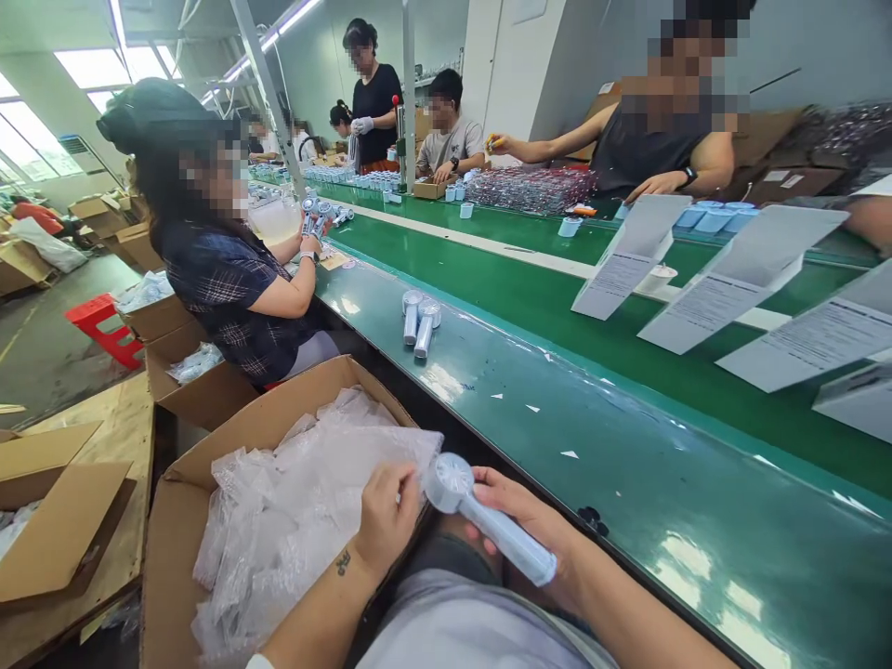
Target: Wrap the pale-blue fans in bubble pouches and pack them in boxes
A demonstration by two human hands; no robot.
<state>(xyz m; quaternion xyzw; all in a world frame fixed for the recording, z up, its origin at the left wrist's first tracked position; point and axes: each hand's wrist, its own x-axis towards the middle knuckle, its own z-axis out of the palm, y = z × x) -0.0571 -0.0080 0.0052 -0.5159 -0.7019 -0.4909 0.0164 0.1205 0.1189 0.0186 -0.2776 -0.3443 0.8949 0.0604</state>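
Observation:
My right hand is closed round the handle of a small pale blue hand-held fan, its round head pointing left over my lap. My left hand pinches the edge of a clear plastic bag right beside the fan's head. The bag lies on a heap of like bags filling an open cardboard box at my left. Two more fans lie on the green conveyor table ahead.
A seated person to my left front handles fans at the same table. Other people work across the belt near trays of parts. White instruction sheets stand at right. Cardboard boxes and a red stool sit on the floor at left.

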